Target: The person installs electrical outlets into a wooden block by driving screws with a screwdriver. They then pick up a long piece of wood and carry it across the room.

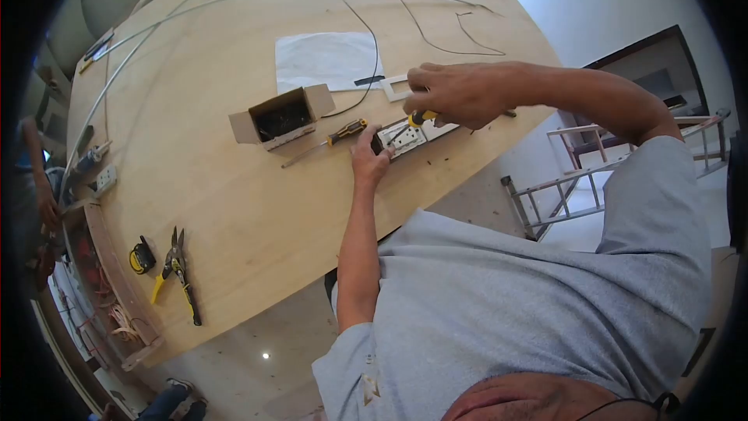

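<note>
Right hand (461, 95) grasps 1 of 2 screwdrivers (421, 118); left hand (369, 160) grips 1 socket panel (407, 139).

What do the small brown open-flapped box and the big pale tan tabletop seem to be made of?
Box: matte cardboard, judging by its thin, folded-out flaps. Tabletop: probably plywood, smooth and low-sheen, from its even wood tone; veneered board is possible.

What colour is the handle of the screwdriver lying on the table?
Yellow and black; the handle shows best in the head view.
</note>
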The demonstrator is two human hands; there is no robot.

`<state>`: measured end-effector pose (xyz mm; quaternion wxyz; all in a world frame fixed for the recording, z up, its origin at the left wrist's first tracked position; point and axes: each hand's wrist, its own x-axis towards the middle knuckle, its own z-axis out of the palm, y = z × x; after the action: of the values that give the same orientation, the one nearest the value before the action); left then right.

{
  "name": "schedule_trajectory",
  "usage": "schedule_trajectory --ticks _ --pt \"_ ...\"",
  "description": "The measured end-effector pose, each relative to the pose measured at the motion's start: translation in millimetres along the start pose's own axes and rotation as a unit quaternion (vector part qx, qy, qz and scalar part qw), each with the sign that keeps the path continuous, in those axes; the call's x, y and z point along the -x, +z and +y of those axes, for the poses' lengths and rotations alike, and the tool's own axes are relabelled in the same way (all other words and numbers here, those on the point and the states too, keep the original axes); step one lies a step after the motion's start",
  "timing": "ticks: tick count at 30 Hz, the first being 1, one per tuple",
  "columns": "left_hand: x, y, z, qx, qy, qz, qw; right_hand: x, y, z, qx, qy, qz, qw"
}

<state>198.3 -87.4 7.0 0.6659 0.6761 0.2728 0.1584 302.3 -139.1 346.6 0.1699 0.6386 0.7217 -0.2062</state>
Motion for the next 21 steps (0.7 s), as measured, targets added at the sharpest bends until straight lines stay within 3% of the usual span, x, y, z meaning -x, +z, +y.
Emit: schedule_trajectory --ticks 1,5,7,11,12,13,17,19,21 --pt "0 0 -1 0.003 0.009 0.000 1.000 1 2 0 0.024 -0.077 0.038 0.996" --pt "-4 2 -8 0.014 0.019 -0.012 1.000 -7 4 -5 0.056 -0.007 0.025 0.998" --pt "5 0 0 -0.007 0.023 -0.001 1.000 -23 5 -9 -0.011 0.242 -0.044 0.969" --pt "7 -6 14 -0.041 0.024 0.008 0.999 -13 -3 -24 -0.048 0.255 -0.055 0.964" --pt "7 -7 14 -0.042 0.024 0.007 0.999 -2 13 -14 -0.039 0.129 0.072 0.988" --pt "6 -7 13 -0.046 0.022 0.002 0.999 5 18 -9 -0.028 -0.001 0.198 0.980" --pt "3 -5 9 -0.050 0.020 -0.004 0.999 6 13 0 0.041 -0.070 0.102 0.991" --pt "3 -6 11 -0.056 0.022 -0.004 0.998 -8 6 -8 -0.045 0.224 -0.062 0.972" --pt "4 -6 14 -0.062 0.025 -0.007 0.998 -14 2 -9 -0.025 0.246 -0.052 0.968"
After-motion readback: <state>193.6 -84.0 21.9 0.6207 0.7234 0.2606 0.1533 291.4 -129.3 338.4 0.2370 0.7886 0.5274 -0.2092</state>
